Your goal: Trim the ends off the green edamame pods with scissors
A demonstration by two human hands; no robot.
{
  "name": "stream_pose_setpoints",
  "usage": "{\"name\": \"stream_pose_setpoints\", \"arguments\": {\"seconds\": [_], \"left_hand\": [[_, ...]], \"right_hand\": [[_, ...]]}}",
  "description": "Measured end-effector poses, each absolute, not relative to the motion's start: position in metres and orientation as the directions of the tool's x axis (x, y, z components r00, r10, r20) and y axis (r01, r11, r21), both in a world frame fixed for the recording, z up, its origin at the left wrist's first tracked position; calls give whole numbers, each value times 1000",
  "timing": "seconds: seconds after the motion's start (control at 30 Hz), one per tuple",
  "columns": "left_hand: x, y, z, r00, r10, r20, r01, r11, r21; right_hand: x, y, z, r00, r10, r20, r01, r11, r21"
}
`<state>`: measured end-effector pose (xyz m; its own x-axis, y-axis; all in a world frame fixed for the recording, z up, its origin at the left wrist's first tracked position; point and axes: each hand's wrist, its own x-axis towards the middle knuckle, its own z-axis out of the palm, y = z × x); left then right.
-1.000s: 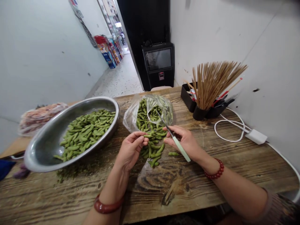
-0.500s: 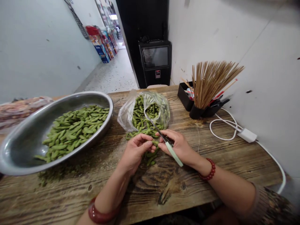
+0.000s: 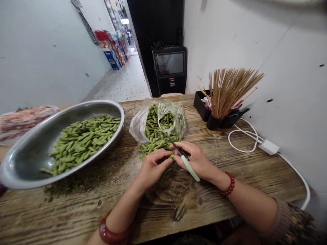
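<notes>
My left hand (image 3: 153, 170) pinches a green edamame pod (image 3: 172, 157) between thumb and fingertips. Close against it, my right hand (image 3: 196, 160) is closed around scissors with a pale green handle (image 3: 190, 168); their long dark blades point up and away toward the bag, and whether they are spread I cannot tell. The right fingertips meet the far end of the pod. Just beyond both hands, more edamame (image 3: 155, 146) spill from a clear plastic bag (image 3: 139, 127) lying on its side. A large metal basin (image 3: 122, 119) at left holds a heap of edamame pods (image 3: 81, 141).
Green trimmings (image 3: 63, 190) lie along the basin's near side. Behind it sits a plastic-wrapped pinkish package (image 3: 28, 119). On the right are a black holder (image 3: 201, 105) with thin brown sticks (image 3: 227, 92) and a white adapter (image 3: 268, 147) with its cable, near the wall.
My left hand has shifted slightly right and its fingers have straightened along the pod, covering the loose pods beneath. The right hand and scissors stay nearly in place.
</notes>
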<state>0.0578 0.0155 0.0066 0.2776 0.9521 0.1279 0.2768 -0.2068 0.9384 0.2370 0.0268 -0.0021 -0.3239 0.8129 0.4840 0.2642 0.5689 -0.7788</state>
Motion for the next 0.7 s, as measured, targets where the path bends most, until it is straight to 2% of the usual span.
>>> {"name": "stream_pose_setpoints", "arguments": {"seconds": [0.13, 0.27, 0.43, 0.7], "left_hand": [[56, 16, 9, 267, 958, 107, 212, -167, 963], [53, 16, 12, 110, 994, 12, 33, -15, 999], [52, 14, 14, 35, 988, -148, -136, 152, 979], [50, 15, 9, 9, 986, -168, -197, 166, 966]], "right_hand": [[238, 28, 1, -326, 834, 445, 228, 526, -820], [243, 32, 3, -285, 867, 409, 249, 479, -842], [248, 35, -3, -404, 812, 422, 333, 560, -758], [247, 31, -2, -544, 742, 391, 375, 632, -678]]}}
